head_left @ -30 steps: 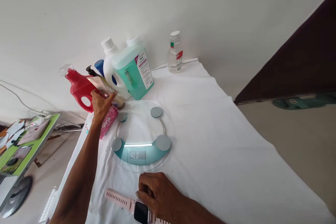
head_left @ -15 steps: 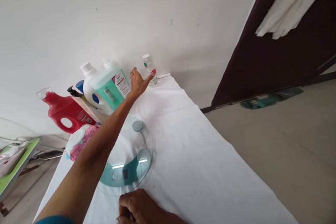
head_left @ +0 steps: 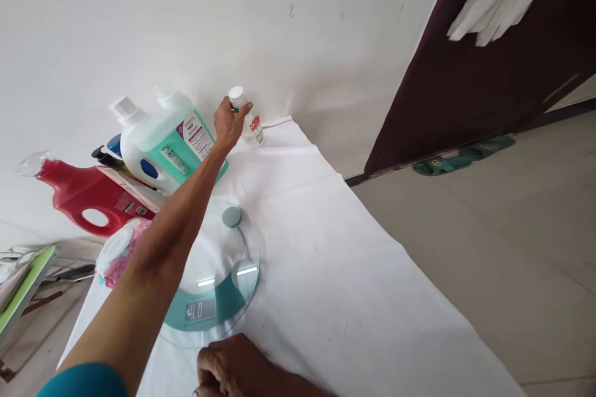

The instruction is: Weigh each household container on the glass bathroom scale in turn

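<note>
My left hand (head_left: 229, 122) reaches across to the far end of the table and is closed around the upper part of a clear plastic bottle (head_left: 254, 130). The bottle has a white cap and a red-and-white label, and stands upright against the wall. Beneath my left forearm lies a round glass weighing scale (head_left: 242, 282); its display is lit with characters. My right hand (head_left: 233, 365) rests curled into a fist on the cloth at the scale's near edge, with nothing visible in it.
Left of my arm stand a large green-liquid bottle (head_left: 170, 146), a white bottle (head_left: 133, 158), a dark pump bottle (head_left: 109, 158) and a red jug (head_left: 86, 195). A pink-and-white pack (head_left: 121, 251) lies near them. White cloth (head_left: 326, 248) covers the table. Green slippers (head_left: 442, 164) lie by the dark door.
My left hand has closed on the clear bottle, having been open beside it. The scale's display has lit up. My right fist stays put, while the view has shifted slightly.
</note>
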Tool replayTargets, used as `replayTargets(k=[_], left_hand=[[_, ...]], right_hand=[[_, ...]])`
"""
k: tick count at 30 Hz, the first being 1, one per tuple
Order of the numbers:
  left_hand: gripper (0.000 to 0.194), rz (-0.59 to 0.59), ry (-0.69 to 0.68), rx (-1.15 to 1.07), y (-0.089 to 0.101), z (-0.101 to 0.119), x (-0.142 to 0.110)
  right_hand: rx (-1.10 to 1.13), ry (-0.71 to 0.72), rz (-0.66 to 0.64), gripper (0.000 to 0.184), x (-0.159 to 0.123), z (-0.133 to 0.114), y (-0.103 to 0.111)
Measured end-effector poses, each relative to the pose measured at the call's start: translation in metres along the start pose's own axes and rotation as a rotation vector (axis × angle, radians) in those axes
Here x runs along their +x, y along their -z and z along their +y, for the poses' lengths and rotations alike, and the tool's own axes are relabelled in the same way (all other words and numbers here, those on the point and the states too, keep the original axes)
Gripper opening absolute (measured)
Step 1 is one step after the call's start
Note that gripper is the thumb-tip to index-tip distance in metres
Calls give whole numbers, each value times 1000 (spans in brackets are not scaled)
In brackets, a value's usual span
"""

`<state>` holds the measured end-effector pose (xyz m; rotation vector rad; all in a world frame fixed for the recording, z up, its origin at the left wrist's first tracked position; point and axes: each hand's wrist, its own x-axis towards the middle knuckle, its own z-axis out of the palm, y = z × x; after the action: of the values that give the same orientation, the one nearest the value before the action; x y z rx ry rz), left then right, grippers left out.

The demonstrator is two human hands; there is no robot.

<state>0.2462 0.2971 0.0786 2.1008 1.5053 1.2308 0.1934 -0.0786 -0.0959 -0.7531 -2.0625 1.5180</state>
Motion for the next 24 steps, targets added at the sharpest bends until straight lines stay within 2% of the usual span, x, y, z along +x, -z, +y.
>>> replayTargets(k=[3, 6, 9, 12, 14, 17, 20, 24], left_hand=[[20, 47, -157, -67, 45, 13, -39], [22, -3, -256, -80, 101, 27, -91], [24, -46, -210, -43, 155, 35, -150], [30, -77, -92, 34, 193, 29, -203], [30, -65, -11, 72, 210, 18, -228], [28, -17, 77, 45, 224, 1, -252], [28, 29, 93, 3, 226, -5, -261], [35, 7, 72, 24, 227, 0, -267]], right_hand=[[26, -21, 12, 22, -8, -15, 11], [60, -23, 70, 20, -15, -30, 21], [69, -12, 97, 23, -18, -37, 24], [106, -39, 103, 18, -18, -39, 24], [122, -48, 111, 17, -18, -40, 23], [135, -40, 131, 17, -18, -41, 23], [157, -43, 126, 17, -19, -43, 24], [140, -42, 115, 17, -20, -43, 24]])
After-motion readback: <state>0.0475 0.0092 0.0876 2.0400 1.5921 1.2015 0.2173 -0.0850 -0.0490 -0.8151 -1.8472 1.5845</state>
